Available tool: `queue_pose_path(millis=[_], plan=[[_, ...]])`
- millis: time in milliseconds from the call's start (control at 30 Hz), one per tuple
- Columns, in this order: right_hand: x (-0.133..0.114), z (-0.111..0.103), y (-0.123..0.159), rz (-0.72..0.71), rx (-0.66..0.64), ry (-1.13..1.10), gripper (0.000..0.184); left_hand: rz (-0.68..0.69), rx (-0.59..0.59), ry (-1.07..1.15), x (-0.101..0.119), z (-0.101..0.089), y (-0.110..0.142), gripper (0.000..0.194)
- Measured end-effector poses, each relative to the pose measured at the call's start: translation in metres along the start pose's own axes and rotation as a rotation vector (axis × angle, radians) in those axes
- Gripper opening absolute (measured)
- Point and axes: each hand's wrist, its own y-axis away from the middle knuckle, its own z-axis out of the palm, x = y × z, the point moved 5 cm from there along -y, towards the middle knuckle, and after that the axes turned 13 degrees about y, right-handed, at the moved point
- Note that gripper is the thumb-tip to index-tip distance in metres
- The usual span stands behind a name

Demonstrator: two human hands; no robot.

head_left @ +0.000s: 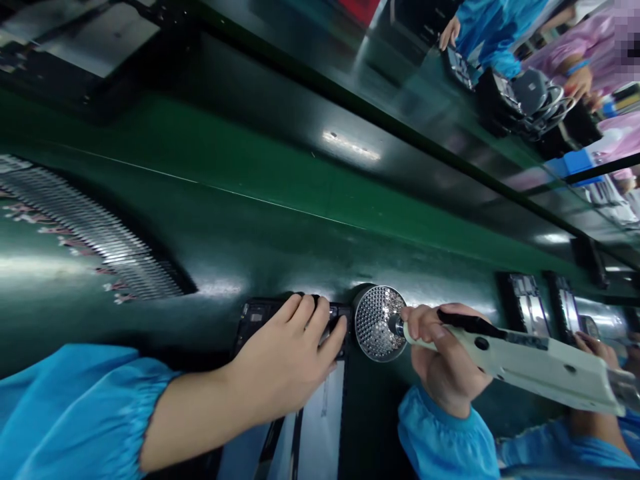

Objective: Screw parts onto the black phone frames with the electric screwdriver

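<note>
My left hand rests on the upper end of an opened tablet-like device. Its fingers reach over the dark top edge, with the thumb apart from them; what lies under the palm is hidden. The device has a black frame and pale flat panels inside. In my right hand is a pale green electric screwdriver, held nearly level. My fingers wrap around its front end. The screwdriver's nose sits over a round metal screw dish with a dimpled face, beside the device's top right corner. Its bit tip cannot be made out.
A curved row of flat silver battery-like packs with wire leads lies at left. Black devices stand at right, near another person's hand. Across a raised dark ledge, people in blue and pink sleeves handle parts.
</note>
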Motion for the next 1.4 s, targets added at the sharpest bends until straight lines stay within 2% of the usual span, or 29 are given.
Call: queue_pose_path(millis=[367,533,700,800,900,1400], plan=[[0.001,0.000,0.000,0.021,0.001,0.007,0.029,0.034,0.017,-0.001,-0.002,-0.001,0.000,0.048],[-0.029,-0.001,-0.003,-0.032,-0.040,0.023,0.030,0.034,-0.014,0.028,-0.004,-0.002,0.001,0.051],[-0.052,0.026,-0.006,-0.024,-0.135,0.019,0.029,0.025,-0.001,0.035,-0.005,-0.003,0.001,0.052],[-0.049,0.047,-0.004,-0.040,-0.172,0.015,0.031,0.019,0.007,0.041,-0.005,-0.002,0.000,0.052],[-0.041,0.057,-0.003,-0.033,-0.173,0.016,0.030,0.023,0.035,0.038,-0.004,-0.002,0.000,0.051],[-0.037,0.061,-0.004,-0.042,-0.177,0.048,0.027,0.044,0.038,0.036,-0.002,-0.001,0.001,0.051]])
